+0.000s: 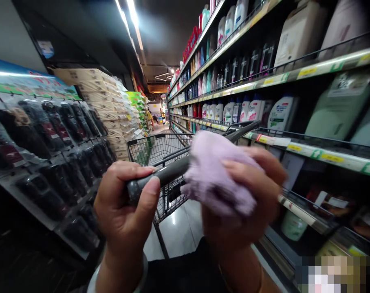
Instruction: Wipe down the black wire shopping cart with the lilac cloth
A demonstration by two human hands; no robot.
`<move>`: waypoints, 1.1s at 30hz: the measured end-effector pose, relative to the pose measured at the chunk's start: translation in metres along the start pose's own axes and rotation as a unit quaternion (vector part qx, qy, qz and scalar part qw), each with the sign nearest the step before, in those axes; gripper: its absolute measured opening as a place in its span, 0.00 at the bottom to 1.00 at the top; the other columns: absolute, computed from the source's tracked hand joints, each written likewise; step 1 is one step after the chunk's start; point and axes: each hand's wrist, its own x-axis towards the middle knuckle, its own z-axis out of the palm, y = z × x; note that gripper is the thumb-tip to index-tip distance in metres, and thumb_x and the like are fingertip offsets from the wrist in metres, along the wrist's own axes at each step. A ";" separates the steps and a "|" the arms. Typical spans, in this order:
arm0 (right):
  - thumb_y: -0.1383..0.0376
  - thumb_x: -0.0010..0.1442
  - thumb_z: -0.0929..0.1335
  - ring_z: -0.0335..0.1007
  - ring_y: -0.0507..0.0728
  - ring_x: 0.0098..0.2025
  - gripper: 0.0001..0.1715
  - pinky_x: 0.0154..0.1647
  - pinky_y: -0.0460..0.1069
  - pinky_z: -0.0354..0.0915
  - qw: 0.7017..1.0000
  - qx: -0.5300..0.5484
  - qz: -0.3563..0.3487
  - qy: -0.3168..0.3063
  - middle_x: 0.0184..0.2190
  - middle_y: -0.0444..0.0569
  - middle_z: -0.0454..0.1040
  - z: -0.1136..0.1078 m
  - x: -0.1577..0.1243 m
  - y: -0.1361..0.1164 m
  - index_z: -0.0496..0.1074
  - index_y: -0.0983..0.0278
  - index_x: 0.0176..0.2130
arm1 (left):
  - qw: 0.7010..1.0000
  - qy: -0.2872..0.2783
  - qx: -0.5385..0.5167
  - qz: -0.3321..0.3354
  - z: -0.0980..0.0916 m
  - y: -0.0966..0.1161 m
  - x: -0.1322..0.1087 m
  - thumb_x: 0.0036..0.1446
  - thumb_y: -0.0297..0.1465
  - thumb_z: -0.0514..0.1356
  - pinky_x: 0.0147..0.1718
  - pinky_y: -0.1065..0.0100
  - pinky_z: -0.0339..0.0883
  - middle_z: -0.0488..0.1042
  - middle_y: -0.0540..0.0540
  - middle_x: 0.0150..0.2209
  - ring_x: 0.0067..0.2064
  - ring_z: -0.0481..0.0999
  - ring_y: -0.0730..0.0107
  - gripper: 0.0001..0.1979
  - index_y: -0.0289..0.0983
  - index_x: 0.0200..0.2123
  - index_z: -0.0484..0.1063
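Note:
My left hand (124,211) is wrapped round the left end of the grey handle (166,173) of a wire shopping cart (156,150). My right hand (249,203) is closed on a light purple cloth (217,175), which is pressed against the handle further to the right. The cloth hides the middle of the handle. The right hand is a little blurred by motion.
A shop aisle runs ahead. Shelves (310,73) with bottles line the right side, close to my right hand. Racks of dark packaged goods (59,134) and stacked cardboard boxes (102,93) line the left. The shiny floor (179,232) shows below the cart.

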 end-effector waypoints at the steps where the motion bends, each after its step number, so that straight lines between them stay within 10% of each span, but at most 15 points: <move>1: 0.65 0.62 0.73 0.71 0.62 0.60 0.17 0.64 0.60 0.72 0.997 0.018 -0.022 -0.066 0.54 0.51 0.72 0.006 0.007 -0.004 0.74 0.56 0.52 | 1.000 -0.009 -0.019 0.011 -0.005 -0.003 0.001 0.60 0.41 0.66 0.42 0.57 0.71 0.73 0.50 0.36 0.40 0.74 0.62 0.08 0.45 0.37 0.75; 6: 0.61 0.63 0.71 0.75 0.60 0.56 0.10 0.62 0.58 0.72 0.928 0.071 -0.099 -0.353 0.52 0.48 0.78 0.031 0.038 -0.001 0.76 0.57 0.46 | 0.998 -0.024 -0.053 -0.005 -0.031 -0.013 0.008 0.62 0.39 0.65 0.38 0.61 0.68 0.72 0.50 0.35 0.38 0.72 0.65 0.07 0.42 0.36 0.74; 13: 0.54 0.61 0.72 0.74 0.60 0.47 0.13 0.54 0.57 0.70 0.903 -0.037 -0.034 -0.426 0.43 0.48 0.78 0.052 0.052 0.005 0.78 0.60 0.40 | 0.997 -0.001 -0.076 -0.010 -0.061 -0.031 0.022 0.60 0.33 0.63 0.41 0.66 0.64 0.72 0.51 0.34 0.38 0.70 0.71 0.05 0.37 0.34 0.73; 23: 0.50 0.70 0.64 0.77 0.59 0.43 0.23 0.40 0.50 0.62 0.740 -0.168 0.018 -0.651 0.44 0.53 0.82 0.078 0.085 -0.049 0.80 0.62 0.41 | 0.984 -0.144 0.072 -0.075 -0.120 -0.022 0.055 0.56 0.39 0.60 0.37 0.67 0.62 0.71 0.50 0.30 0.34 0.68 0.68 0.10 0.39 0.31 0.68; 27: 0.49 0.69 0.62 0.78 0.63 0.48 0.25 0.43 0.52 0.66 0.751 -0.175 0.047 -0.635 0.48 0.57 0.83 0.104 0.075 -0.065 0.81 0.62 0.45 | 0.884 -0.308 0.352 -0.014 -0.125 0.019 0.085 0.67 0.40 0.48 0.34 0.64 0.58 0.77 0.43 0.34 0.36 0.74 0.60 0.16 0.39 0.34 0.70; 30: 0.58 0.70 0.62 0.78 0.60 0.51 0.22 0.46 0.51 0.67 0.793 -0.095 0.050 -0.599 0.55 0.52 0.81 0.115 0.062 -0.067 0.75 0.58 0.57 | 0.812 -0.324 0.485 0.031 -0.112 0.046 0.096 0.71 0.38 0.40 0.35 0.62 0.60 0.80 0.35 0.46 0.43 0.80 0.52 0.23 0.36 0.48 0.72; 33: 0.64 0.67 0.64 0.78 0.58 0.49 0.19 0.46 0.49 0.67 0.791 -0.071 0.033 -0.607 0.53 0.51 0.83 0.112 0.062 -0.057 0.77 0.59 0.54 | 0.800 -0.305 0.516 0.009 -0.097 0.052 0.090 0.72 0.42 0.38 0.35 0.60 0.64 0.81 0.33 0.45 0.43 0.82 0.46 0.28 0.33 0.55 0.70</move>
